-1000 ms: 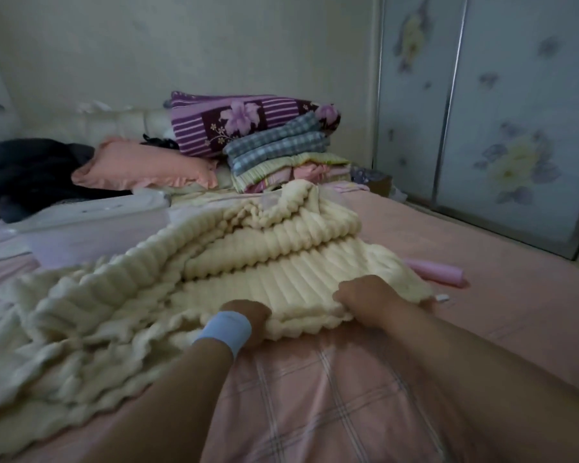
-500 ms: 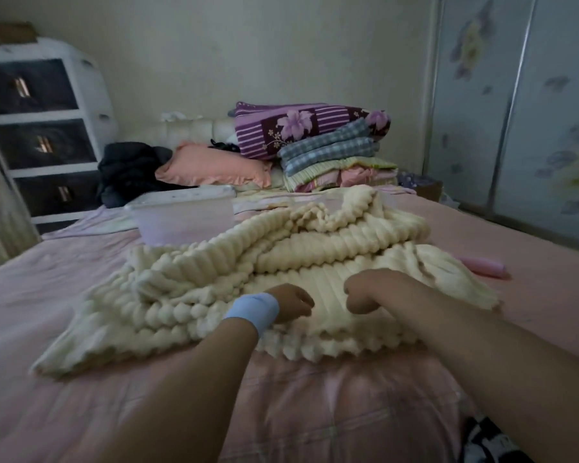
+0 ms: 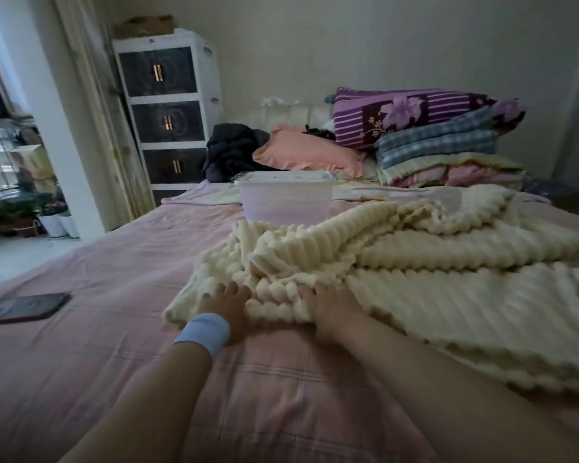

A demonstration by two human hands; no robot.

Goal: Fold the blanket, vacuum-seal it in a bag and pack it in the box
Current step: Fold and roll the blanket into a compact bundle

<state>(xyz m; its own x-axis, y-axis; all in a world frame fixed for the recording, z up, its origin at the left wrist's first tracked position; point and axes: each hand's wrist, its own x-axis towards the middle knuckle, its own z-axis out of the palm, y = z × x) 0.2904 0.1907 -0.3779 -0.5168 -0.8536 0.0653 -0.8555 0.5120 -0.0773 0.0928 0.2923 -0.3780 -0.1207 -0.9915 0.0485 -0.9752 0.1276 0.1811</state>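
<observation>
Blanket: the cream ribbed blanket point(image 3: 415, 295) lies on the pink bed point(image 3: 114, 262), bunched in loose rolls at its far side and flatter toward the near right.
Left hand: the left hand point(image 3: 229, 304) (the 1 with the blue wristband point(image 3: 204, 332)) rests on the blanket's near-left corner, fingers fairly straight, pressing rather than clutching.
Right hand: the right hand point(image 3: 330, 305) sits just beside it on the same edge; its fingertips vanish into the pile, so I cannot tell whether it grips.
Change: 1 s ago both hands were curled on the middle of the near edge and the blanket sprawled far out to the left. Now that sprawl is drawn in and the hands have shifted to the left end.
Meaning: probably a corner being squared for the next fold. Folding is step 1 of 3 and looks unfinished.
Box: the clear plastic box point(image 3: 286, 202) stands just behind the blanket.
Bag: none I can make out.
Phone: a dark phone point(image 3: 24, 307) lies well apart, to the left.
</observation>
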